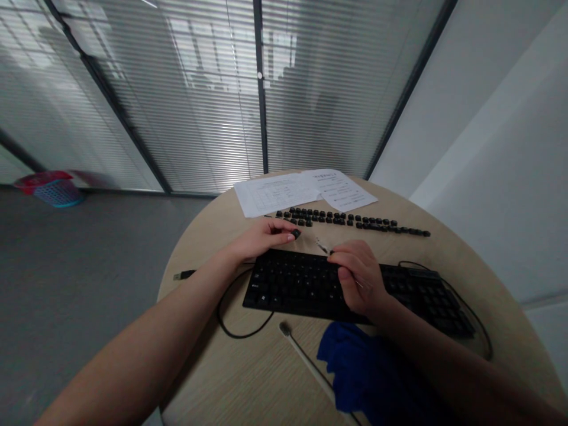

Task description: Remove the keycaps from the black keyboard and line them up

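A small black keycap [296,234] is pinched between the thumb and fingers of my left hand [270,234], above the keyboard's back edge. My right hand [360,275] is closed around a thin metal tool that looks like a keycap puller [322,245]; its tip points away to the left, and its details are blurred. Beneath both hands lies the black keyboard [293,281], partly covered by my right hand and forearm. Behind it, several loose black keycaps [350,220] are laid out in rows on the table.
Printed papers [279,194] lie at the back of the round wooden table [252,378]. In front are a toothbrush [306,358] and a blue cloth [355,361]. A USB plug [184,275] and cable [222,322] sit at left. On the floor stands a basket [57,190].
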Motion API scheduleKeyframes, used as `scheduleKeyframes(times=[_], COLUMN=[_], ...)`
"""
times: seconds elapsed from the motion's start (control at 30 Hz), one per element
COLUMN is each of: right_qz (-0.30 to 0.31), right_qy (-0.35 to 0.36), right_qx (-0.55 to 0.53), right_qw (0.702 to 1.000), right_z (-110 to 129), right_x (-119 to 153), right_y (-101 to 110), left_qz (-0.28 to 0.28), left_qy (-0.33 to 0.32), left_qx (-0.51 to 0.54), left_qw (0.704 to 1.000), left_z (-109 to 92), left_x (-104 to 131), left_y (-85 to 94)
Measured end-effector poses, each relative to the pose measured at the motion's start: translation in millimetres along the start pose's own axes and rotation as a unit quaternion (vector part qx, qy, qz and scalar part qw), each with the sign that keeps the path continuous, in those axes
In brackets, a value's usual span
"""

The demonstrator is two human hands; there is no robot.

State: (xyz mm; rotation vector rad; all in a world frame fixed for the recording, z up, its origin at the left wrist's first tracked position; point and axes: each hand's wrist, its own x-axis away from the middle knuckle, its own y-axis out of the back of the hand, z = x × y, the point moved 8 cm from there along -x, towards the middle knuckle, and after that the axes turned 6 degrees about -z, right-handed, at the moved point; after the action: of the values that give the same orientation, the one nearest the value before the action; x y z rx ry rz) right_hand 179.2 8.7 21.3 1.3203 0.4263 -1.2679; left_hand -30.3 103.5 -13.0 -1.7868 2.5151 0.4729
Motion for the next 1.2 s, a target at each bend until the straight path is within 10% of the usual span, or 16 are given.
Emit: scheduleKeyframes(times=[0.43,0.83,1.2], right_qz=[0.011,0.049,0.033], right_qy=[0.015,0.062,0.024], right_qx=[0.113,0.092,0.139], right_qw=[0.993,0.993,0.989], right_z=[-3,7,5], right_x=[4,2,-11], right_y=[-12,-18,-3], left_qz=[0.178,0.210,0.067], left_qy=[0.000,0.026,-0.070], left_qx=[-0.022,-0.004,-0.345], left_qw=[0.984,0.977,0.934], left_z=[-28,-27,-15], left_x=[21,28,6], left_y=[-49.6,-64.1,-19.5])
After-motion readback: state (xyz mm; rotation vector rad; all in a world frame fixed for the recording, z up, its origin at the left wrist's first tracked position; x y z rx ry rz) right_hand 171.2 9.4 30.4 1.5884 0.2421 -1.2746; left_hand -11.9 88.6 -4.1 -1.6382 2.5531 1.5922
